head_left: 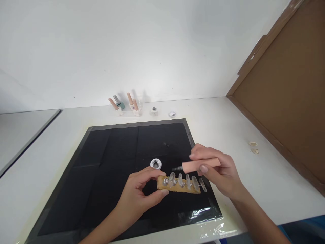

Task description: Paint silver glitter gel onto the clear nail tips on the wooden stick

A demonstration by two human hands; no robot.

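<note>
My left hand (146, 189) grips the left end of a tan bar (175, 187) between thumb and fingers, raised over the black mat. Several clear false nail tips (195, 183) stand in a row along the bar on silvery mounts. In my right hand (218, 167) is a nail polish brush (200, 165) with a pink cap handle, held almost level. Its dark bristle end points left, just above the nail tips; I cannot tell whether it touches one. Beyond my left fingers a small white round dish (155, 164) with something grey inside sits on the mat.
At the back stand several nail polish bottles (135, 107), a small open bottle (154, 110) and a white lid (172, 114). The black mat (114, 159) is taped to the white table. Two small beige discs (254, 147) lie right, near a brown cardboard panel (284, 74).
</note>
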